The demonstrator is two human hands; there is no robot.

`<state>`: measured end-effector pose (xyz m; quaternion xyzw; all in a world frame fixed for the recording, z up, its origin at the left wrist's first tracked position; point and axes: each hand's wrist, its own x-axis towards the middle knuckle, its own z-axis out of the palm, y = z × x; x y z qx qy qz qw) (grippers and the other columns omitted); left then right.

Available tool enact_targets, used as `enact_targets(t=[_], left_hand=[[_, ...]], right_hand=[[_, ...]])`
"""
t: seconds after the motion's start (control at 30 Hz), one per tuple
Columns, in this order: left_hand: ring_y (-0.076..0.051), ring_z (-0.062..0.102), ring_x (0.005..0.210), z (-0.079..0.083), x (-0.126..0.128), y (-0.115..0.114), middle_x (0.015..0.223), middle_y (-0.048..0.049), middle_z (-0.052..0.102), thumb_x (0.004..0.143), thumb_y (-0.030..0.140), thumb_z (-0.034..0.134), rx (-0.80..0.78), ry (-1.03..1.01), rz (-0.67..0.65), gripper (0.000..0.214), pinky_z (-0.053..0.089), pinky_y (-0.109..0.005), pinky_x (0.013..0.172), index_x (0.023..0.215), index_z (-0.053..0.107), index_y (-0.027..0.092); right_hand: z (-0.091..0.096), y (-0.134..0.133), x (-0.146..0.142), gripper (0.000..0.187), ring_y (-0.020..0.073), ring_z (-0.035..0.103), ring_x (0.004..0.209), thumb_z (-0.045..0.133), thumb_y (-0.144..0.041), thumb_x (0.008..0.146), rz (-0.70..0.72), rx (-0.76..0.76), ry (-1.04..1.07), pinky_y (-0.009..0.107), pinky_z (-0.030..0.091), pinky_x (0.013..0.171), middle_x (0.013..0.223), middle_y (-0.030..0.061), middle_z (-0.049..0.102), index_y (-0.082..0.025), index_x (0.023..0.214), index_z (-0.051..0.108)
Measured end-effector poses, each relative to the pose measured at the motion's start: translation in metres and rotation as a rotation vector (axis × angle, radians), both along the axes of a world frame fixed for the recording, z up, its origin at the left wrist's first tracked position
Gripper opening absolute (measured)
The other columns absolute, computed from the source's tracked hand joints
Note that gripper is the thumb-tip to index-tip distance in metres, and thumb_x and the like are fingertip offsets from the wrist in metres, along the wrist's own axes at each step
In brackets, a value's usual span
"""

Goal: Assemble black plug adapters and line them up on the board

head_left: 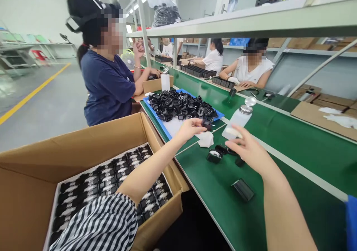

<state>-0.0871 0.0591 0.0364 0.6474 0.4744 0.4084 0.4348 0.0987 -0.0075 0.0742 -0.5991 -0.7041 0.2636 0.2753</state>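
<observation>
My left hand [192, 129] is closed in a pinch on a small black plastic part [206, 124], just in front of a heap of similar black parts [181, 104] on a blue-edged tray [164, 128]. My right hand [248, 150] hovers over the green table with its fingers apart. Something pale shows at its fingertips; whether it is a finger cover or a scrap of cloth I cannot tell. Behind it stands a white bottle with a metal top [240, 119]. A white cloth [205, 139], a black part with a white face [214, 155] and a black rectangular block [242, 190] lie nearby.
At my left an open cardboard box [117, 135] holds rows of black parts in a white tray [57, 202]. A co-worker in dark blue [107, 80] sits beyond it. Overhead runs a shelf [251, 24]. Across the table, people in white work by black trays [198, 71].
</observation>
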Motion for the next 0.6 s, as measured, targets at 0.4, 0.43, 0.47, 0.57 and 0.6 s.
enact_targets(t=[0.4, 0.43, 0.47, 0.57, 0.6], left_hand=[[-0.006, 0.052, 0.06, -0.004, 0.038, -0.029, 0.071, -0.0014, 0.056, 0.067, 0.024, 0.055, -0.356, -0.453, -0.244, 0.022, 0.044, -0.023, 0.065, 0.085, 0.052, 0.012], [-0.006, 0.052, 0.062, -0.006, 0.038, -0.029, 0.073, -0.0018, 0.056, 0.069, 0.025, 0.052, -0.335, -0.415, -0.225, 0.019, 0.044, -0.022, 0.065, 0.084, 0.052, 0.012], [-0.006, 0.052, 0.064, -0.007, 0.037, -0.029, 0.076, -0.0024, 0.056, 0.072, 0.025, 0.047, -0.304, -0.357, -0.196, 0.018, 0.043, -0.022, 0.066, 0.084, 0.052, 0.012], [-0.008, 0.052, 0.07, -0.013, 0.031, -0.03, 0.089, -0.0049, 0.056, 0.073, 0.017, 0.043, -0.205, -0.046, -0.136, 0.018, 0.042, -0.023, 0.069, 0.087, 0.053, 0.011], [-0.009, 0.052, 0.072, -0.016, 0.028, -0.03, 0.093, -0.0058, 0.056, 0.069, 0.014, 0.046, -0.188, 0.063, -0.161, 0.021, 0.042, -0.024, 0.071, 0.089, 0.052, 0.011]], right_hand=[[-0.019, 0.009, -0.004, 0.026, 0.0133, 0.05, 0.063, 0.057, -0.025, 0.06, 0.099, 0.176, 0.088, 0.028, 0.044, 0.061, 0.086, 0.0024, 0.044, -0.022, 0.086, 0.056], [-0.022, 0.011, -0.004, 0.023, 0.0131, 0.05, 0.063, 0.058, -0.025, 0.059, 0.087, 0.174, 0.118, 0.027, 0.044, 0.059, 0.087, 0.0022, 0.045, -0.021, 0.082, 0.056], [-0.024, 0.013, -0.004, 0.021, 0.0127, 0.05, 0.06, 0.058, -0.025, 0.059, 0.068, 0.157, 0.144, 0.026, 0.044, 0.056, 0.085, 0.0019, 0.047, -0.02, 0.079, 0.056], [-0.031, 0.019, -0.002, 0.016, 0.0109, 0.048, 0.048, 0.06, -0.026, 0.058, -0.036, 0.015, 0.197, 0.023, 0.041, 0.046, 0.065, -0.0007, 0.051, -0.018, 0.071, 0.054], [-0.033, 0.02, 0.0, 0.016, 0.0107, 0.047, 0.045, 0.06, -0.026, 0.058, -0.066, -0.041, 0.222, 0.022, 0.039, 0.044, 0.057, -0.0018, 0.05, -0.017, 0.07, 0.053]])
